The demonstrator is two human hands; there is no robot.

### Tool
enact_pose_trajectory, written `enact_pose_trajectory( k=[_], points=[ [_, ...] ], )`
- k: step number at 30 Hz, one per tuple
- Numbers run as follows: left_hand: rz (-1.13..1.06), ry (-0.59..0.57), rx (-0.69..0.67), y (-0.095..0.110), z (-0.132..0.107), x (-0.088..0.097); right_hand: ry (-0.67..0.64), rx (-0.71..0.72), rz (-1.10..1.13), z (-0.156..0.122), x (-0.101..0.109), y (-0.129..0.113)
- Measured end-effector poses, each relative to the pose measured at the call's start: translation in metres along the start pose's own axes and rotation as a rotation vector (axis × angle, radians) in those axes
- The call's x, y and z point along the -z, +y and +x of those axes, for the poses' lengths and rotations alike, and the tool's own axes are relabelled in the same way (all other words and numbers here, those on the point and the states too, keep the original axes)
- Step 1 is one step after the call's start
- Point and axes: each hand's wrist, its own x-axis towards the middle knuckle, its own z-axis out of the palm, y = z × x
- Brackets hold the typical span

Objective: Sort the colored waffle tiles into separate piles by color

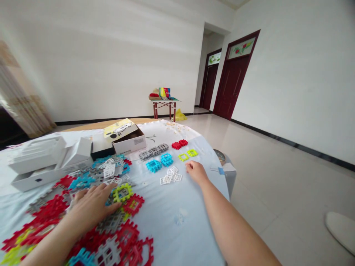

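Note:
My left hand (95,201) lies palm down over a mixed pile of plastic interlocking building pieces, its fingers spread. Close to its thumb and forefinger is a yellow-green square frame piece (122,193), beside a red frame piece (133,204). My right hand (196,172) is closed, fingers curled, above the cloth at the right; whether anything is inside is hidden. Just beyond it lie two yellow-green frame pieces (183,157). Sorted nearby are blue pieces (153,166), a row of grey pieces (154,152), red pieces (179,144) and white lattice pieces (171,176).
White boxes (74,153) and an open carton with a yellow lid (130,143) stand behind the pile. A light blue cloth (177,236) covers the round table. Right of its edge is a grey object (230,175). A small table (165,100) stands by the far wall.

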Motion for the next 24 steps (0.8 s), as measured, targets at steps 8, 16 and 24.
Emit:
enact_pose_trajectory(
  k=[8,16,24],
  points=[
    [0.033,0.052,-0.035,0.021,0.014,0.027,-0.007,0.001,0.088,0.007,-0.004,0.002],
    [-0.135,0.231,-0.179,0.134,0.094,0.046,0.067,-0.018,-0.050,0.010,-0.001,-0.005],
    [-0.060,0.087,-0.158,0.210,0.160,0.008,0.190,-0.108,0.030,0.018,0.005,0.008]
  ],
)
